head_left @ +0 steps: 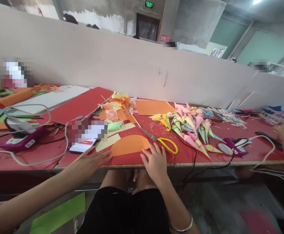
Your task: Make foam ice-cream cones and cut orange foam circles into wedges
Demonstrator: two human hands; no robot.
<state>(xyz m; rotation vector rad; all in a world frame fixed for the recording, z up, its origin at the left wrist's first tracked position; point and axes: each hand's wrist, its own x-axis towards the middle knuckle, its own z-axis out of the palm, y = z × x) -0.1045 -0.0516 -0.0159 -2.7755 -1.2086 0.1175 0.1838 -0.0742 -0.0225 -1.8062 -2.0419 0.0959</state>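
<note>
Left hand (90,161) and right hand (155,163), fingers apart, are flanking the paper (129,145), right pinning its edge flat.

A red table (83,104) carried yellow-handled scissors (161,140) near its front edge. Just left of the scissors lay an orange paper half-round (129,145), behind them a yellow glue gun (163,119), right of them a heap of paper cones (193,126), and well left a phone (82,146).

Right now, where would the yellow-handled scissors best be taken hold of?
By the yellow handle loops, coming from the near table edge: the scissors lie flat, blades pointing away to the left, loops nearest the right hand.
</note>
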